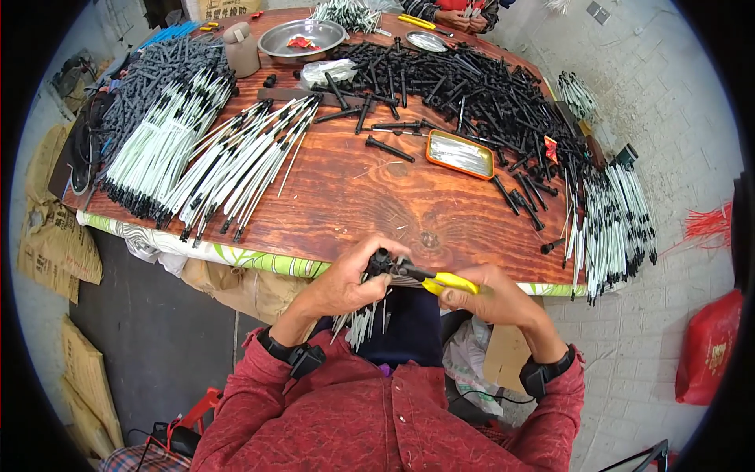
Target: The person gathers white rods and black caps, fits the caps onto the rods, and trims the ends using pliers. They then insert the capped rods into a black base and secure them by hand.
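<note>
My left hand [346, 277] is closed around a bundle of black tubular pieces [381, 261], just off the table's near edge. Thin white strips [362, 326] hang down below that fist over my lap; how they join the black pieces is hidden by my fingers. In my right hand [494, 296] is a pair of yellow-handled pliers [448, 282], fingers wrapped round the grips. The dark jaws of the pliers point left and meet the black pieces beside my left fingers. Whether the jaws pinch one of them is too small to tell.
On the wooden table [354, 197] lie bundled white strips with black ends [157, 145], more such strips [244, 161], loose black tubular parts [480, 86], grey parts [169, 63], an orange-rimmed tin [460, 154] and a metal bowl [303, 38]. Another person's hands [462, 20] work across the table.
</note>
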A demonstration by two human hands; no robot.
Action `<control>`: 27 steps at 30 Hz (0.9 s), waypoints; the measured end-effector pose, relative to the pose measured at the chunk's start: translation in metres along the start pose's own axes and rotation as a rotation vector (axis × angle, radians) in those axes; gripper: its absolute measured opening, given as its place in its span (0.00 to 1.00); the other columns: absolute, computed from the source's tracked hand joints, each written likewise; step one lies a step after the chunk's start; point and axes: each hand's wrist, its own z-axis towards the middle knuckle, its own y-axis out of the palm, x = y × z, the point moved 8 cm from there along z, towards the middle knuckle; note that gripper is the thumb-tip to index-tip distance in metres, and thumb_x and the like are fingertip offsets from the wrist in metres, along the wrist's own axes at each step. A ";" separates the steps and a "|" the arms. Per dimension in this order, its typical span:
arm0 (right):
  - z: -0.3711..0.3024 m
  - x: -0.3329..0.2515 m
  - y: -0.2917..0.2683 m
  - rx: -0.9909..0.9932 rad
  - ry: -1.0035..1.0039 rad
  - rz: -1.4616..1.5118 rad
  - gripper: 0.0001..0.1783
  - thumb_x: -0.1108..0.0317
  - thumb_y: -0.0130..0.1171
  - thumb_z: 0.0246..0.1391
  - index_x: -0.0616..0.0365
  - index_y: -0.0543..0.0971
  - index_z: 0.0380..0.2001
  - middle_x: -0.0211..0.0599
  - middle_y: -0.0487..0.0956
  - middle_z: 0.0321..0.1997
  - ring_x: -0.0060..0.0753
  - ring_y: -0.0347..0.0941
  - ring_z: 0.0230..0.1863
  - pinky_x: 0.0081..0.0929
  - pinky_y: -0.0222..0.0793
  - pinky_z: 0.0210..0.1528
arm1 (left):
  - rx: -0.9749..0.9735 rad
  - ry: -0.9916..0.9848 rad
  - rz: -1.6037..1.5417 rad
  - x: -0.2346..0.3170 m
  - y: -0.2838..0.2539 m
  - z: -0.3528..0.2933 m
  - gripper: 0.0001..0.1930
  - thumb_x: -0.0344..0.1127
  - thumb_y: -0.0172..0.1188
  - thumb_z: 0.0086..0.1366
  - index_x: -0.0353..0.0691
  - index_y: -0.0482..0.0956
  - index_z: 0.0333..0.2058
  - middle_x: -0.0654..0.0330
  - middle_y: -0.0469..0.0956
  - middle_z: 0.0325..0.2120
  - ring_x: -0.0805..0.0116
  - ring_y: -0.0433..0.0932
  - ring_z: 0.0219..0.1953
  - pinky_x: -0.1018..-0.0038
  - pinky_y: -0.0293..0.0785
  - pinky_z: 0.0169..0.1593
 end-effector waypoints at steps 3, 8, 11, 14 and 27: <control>0.009 0.021 0.008 -0.107 0.147 0.259 0.16 0.56 0.64 0.61 0.61 0.83 0.38 0.27 0.80 0.28 0.20 0.74 0.30 0.26 0.71 0.34 | -0.014 0.043 -0.009 -0.001 -0.003 0.009 0.18 0.28 0.58 0.60 0.37 0.75 0.50 0.59 0.72 0.41 0.67 0.70 0.46 0.71 0.65 0.54; 0.012 0.024 0.021 -0.155 0.147 0.204 0.15 0.59 0.63 0.62 0.62 0.82 0.37 0.27 0.81 0.32 0.17 0.75 0.35 0.23 0.72 0.38 | -0.050 0.015 -0.056 -0.004 -0.002 0.001 0.16 0.28 0.58 0.61 0.36 0.75 0.49 0.59 0.71 0.39 0.68 0.70 0.44 0.72 0.66 0.52; 0.013 0.021 0.019 -0.133 0.094 0.172 0.15 0.59 0.64 0.61 0.63 0.82 0.36 0.28 0.81 0.31 0.20 0.74 0.34 0.24 0.72 0.38 | -0.054 0.098 -0.061 -0.001 -0.002 0.002 0.15 0.29 0.59 0.61 0.35 0.75 0.47 0.59 0.70 0.38 0.68 0.69 0.42 0.72 0.65 0.50; 0.012 0.015 0.017 -0.087 0.018 0.158 0.14 0.60 0.64 0.61 0.63 0.82 0.35 0.30 0.80 0.29 0.23 0.74 0.33 0.25 0.71 0.37 | -0.046 0.064 -0.087 -0.006 -0.001 0.006 0.14 0.29 0.58 0.62 0.35 0.74 0.47 0.59 0.69 0.38 0.67 0.69 0.42 0.71 0.65 0.50; 0.010 -0.016 -0.003 0.055 -0.048 -0.295 0.16 0.55 0.66 0.57 0.60 0.82 0.34 0.40 0.82 0.30 0.38 0.80 0.30 0.34 0.72 0.33 | -0.086 0.095 -0.032 -0.001 -0.004 0.010 0.15 0.31 0.57 0.62 0.34 0.74 0.48 0.58 0.68 0.39 0.65 0.68 0.45 0.69 0.63 0.54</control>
